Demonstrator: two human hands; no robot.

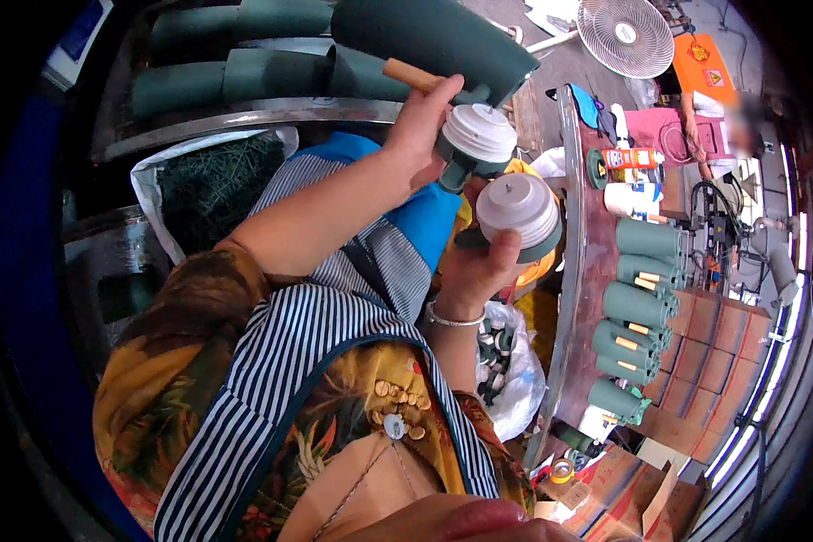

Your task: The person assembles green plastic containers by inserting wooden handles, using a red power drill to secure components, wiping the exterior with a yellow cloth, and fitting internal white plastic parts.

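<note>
Up at the top middle, my left hand [417,126] is closed round a dark green fitting that carries a white ribbed round cap [481,131]. A tan handle-like stick [410,74] juts out beside its fingertips; whether it joins the fitting I cannot tell. Lower and to the right, my right hand [479,275], with a bracelet at the wrist, grips a second white ribbed round cap [517,206] on a dark green base. Its thumb presses the cap's near side. The two parts are held close together, and the fingers under them are partly hidden.
A large green tube [434,41] lies at the top by a metal rack edge [253,116]. A white sack [149,185] of thin green pieces is at left; a plastic bag [518,397] of small parts sits below. Green rolls [646,237] line the right-hand table, where another person [696,135] stands beyond.
</note>
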